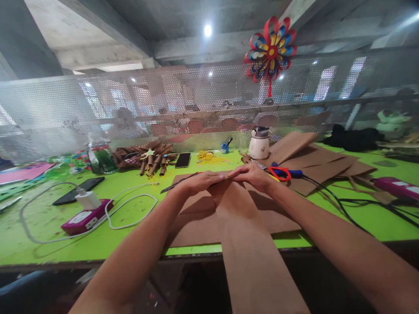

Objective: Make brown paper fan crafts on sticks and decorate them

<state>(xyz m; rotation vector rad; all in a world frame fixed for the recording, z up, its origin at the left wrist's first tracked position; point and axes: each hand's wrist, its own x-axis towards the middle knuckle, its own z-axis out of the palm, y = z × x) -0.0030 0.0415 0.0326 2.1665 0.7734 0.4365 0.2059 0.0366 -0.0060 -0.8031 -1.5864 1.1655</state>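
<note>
A long strip of brown paper runs from the green table over its front edge toward me. My left hand and my right hand meet at the strip's far end, fingers closed on its edge, which looks folded or rolled. The fingertips partly cover that edge. Under the strip lies a wider brown paper sheet. A thin dark tool sits just left of my left hand. Right behind my right hand are scissors with red-orange handles and a blue-handled tool with a black cable.
At left are a purple power strip with a white charger, a looped white cable and a dark phone. Farther back stand rolled brown sticks, another phone and a white flask. Brown paper sheets lie at right.
</note>
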